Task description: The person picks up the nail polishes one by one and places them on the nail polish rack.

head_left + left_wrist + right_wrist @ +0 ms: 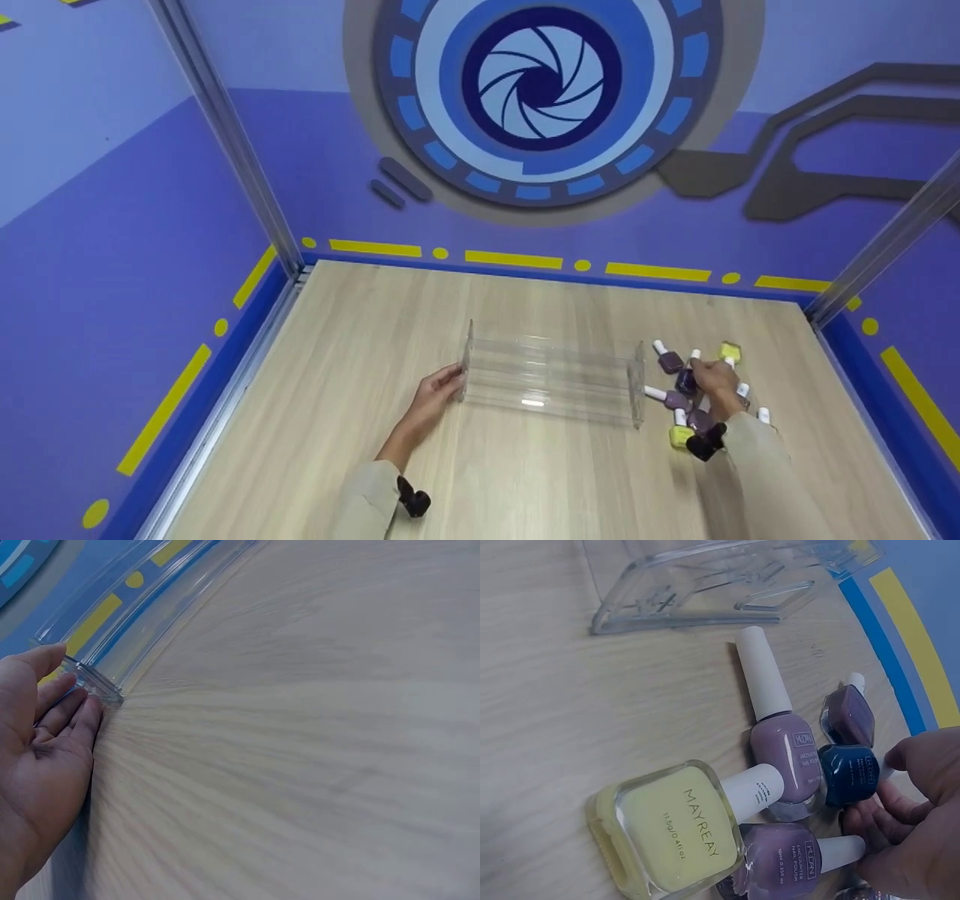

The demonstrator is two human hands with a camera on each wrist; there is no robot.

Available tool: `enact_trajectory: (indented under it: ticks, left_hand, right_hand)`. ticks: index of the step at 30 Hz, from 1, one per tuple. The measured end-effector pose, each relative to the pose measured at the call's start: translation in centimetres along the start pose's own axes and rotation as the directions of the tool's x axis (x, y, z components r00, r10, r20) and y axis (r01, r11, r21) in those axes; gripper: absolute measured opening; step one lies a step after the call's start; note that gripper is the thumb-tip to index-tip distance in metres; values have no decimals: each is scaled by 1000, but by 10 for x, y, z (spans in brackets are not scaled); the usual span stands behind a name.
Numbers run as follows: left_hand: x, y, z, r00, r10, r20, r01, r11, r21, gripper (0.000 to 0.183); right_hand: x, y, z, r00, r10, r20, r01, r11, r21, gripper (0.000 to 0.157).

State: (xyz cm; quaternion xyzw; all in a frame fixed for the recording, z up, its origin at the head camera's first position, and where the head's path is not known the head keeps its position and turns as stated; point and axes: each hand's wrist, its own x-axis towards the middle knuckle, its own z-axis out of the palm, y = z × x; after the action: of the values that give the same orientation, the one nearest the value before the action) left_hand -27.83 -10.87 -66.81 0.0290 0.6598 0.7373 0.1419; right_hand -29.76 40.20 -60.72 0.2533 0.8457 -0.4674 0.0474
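From my remote feed, the head view puts the clear rack [551,379] just below the middle of the frame, lying lengthwise across the wooden table [352,330]. I see the left hand [436,391] at its left end, pinching the end panel between thumb and fingers; my left wrist view shows that hold at the left edge.

The right hand [718,384] is at the right of the head view, among the nail polish bottles. As I read it, thumb and fingers are pinched on the white cap [695,355] of the dark blue bottle [849,775], which the right wrist view shows right of centre. I cannot tell whether that bottle is off the table.

In that same wrist view, I have a dark purple bottle [850,714] just above the blue one, a lilac bottle [784,746] beside it with its cap towards the rack, and a mauve bottle [780,859] at the bottom centre. A large yellow bottle [667,829] fills the lower left.

Back in the head view, I find a second yellow bottle [730,350] just above the right hand, and the blue-purple wall [307,150] across the top.
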Motion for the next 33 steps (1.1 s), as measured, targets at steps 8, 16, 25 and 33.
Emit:
enact_trajectory:
  ticks: [8,16,25,33]
  left_hand:
    - [4,-3,6,1000,6,5,-6,1000,21,55]
    - [6,-2,9,999,13,-30,-13,1000,-9,56]
    - [7,6,17,996,24,-81,-25,999,-19,54]
    - [5,9,21,990,36,-133,-38,999,-9,49]
  right_hand:
    - [-4,9,-8,998,-12,-60,12,1000,-7,50]
    - [-10,11,-8,991,-6,-132,12,999,44,50]
    - [-16,8,-14,987,-30,-157,52,989,137,44]
    - [-28,-7,-23,989,-63,-136,79,991,111,48]
